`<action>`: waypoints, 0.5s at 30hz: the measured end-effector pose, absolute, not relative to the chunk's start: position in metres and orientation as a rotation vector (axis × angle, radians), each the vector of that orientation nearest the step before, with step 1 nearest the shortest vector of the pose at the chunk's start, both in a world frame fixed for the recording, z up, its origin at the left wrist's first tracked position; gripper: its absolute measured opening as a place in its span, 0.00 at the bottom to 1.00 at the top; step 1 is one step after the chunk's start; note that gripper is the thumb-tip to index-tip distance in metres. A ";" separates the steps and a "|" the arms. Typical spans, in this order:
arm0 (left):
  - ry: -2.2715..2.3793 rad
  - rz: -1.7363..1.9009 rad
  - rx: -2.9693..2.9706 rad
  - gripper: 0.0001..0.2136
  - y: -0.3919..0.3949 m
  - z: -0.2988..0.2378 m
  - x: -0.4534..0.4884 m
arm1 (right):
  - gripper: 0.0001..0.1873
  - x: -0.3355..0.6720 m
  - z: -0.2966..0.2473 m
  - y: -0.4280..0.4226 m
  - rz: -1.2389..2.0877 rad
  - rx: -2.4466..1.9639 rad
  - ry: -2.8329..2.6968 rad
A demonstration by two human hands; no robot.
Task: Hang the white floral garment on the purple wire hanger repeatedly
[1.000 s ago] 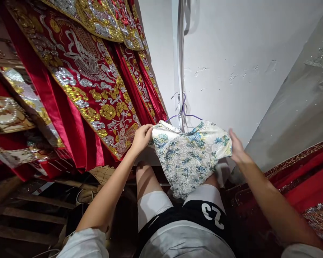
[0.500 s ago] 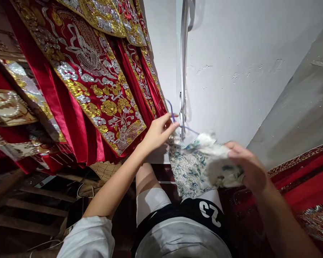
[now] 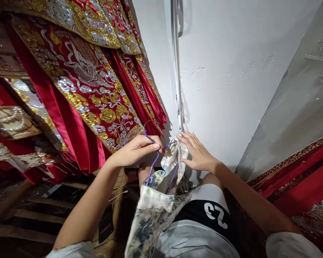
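My left hand (image 3: 140,148) is closed around a thin purple clothes hanger (image 3: 152,166), just below its hook. The hanger's arms run down into the top of a white garment (image 3: 156,199) with a blue and green floral print. One edge of the garment lies across my lap, its lower part hanging off to the left. On the other side, my right hand (image 3: 197,150) has its thumb and fingers around a gathered upper part of the fabric. Folds hide the far end of the hanger.
Red costumes (image 3: 97,89) with gold and silver embroidery hang at the left. A white wall (image 3: 226,93) with a metal strip stands ahead. Lower left are wooden slats (image 3: 34,222) and a phone-like dark object (image 3: 106,227). Red fabric (image 3: 307,182) lies at the right.
The garment has turned and come down toward my lap, its top now facing up around the hanger. My right hand has moved left, close to my left hand, which has dropped slightly.
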State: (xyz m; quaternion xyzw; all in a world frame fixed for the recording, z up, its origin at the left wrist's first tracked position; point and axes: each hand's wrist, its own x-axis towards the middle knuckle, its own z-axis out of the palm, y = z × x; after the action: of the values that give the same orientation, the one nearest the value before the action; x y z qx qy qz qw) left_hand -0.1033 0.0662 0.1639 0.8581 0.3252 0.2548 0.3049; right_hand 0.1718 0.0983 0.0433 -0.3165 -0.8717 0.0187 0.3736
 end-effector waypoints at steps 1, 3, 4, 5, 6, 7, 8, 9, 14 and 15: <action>0.865 0.719 2.246 0.20 0.067 0.164 -0.105 | 0.49 0.168 0.043 0.103 0.001 -0.797 -2.258; 0.885 0.836 2.203 0.21 0.073 0.163 -0.109 | 0.49 0.165 0.047 0.107 -0.056 -0.761 -2.293; 0.891 0.899 2.177 0.21 0.077 0.162 -0.111 | 0.50 0.164 0.050 0.108 -0.076 -0.744 -2.307; 0.891 0.959 2.145 0.21 0.083 0.161 -0.112 | 0.51 0.165 0.053 0.109 -0.097 -0.729 -2.322; 0.886 1.011 2.108 0.20 0.089 0.160 -0.113 | 0.52 0.167 0.057 0.110 -0.122 -0.717 -2.337; 0.880 1.044 2.072 0.20 0.095 0.159 -0.113 | 0.52 0.169 0.060 0.112 -0.153 -0.710 -2.347; 0.875 1.059 2.043 0.20 0.101 0.158 -0.113 | 0.50 0.172 0.063 0.115 -0.189 -0.708 -2.350; 0.869 1.060 2.024 0.19 0.106 0.157 -0.112 | 0.48 0.176 0.065 0.119 -0.224 -0.710 -2.347; 0.851 1.075 2.043 0.15 0.128 0.161 -0.105 | 0.34 0.205 0.082 0.142 -0.355 -0.841 -2.225; 0.869 1.079 2.071 0.16 0.129 0.164 -0.105 | 0.32 0.211 0.087 0.144 -0.371 -0.891 -2.183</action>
State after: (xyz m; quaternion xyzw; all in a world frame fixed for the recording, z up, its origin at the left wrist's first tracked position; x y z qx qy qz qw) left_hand -0.1050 0.1290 0.1637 0.7877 0.3304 0.4104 0.3192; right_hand 0.2108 0.1445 0.0868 -0.3472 -0.8502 -0.1446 0.3684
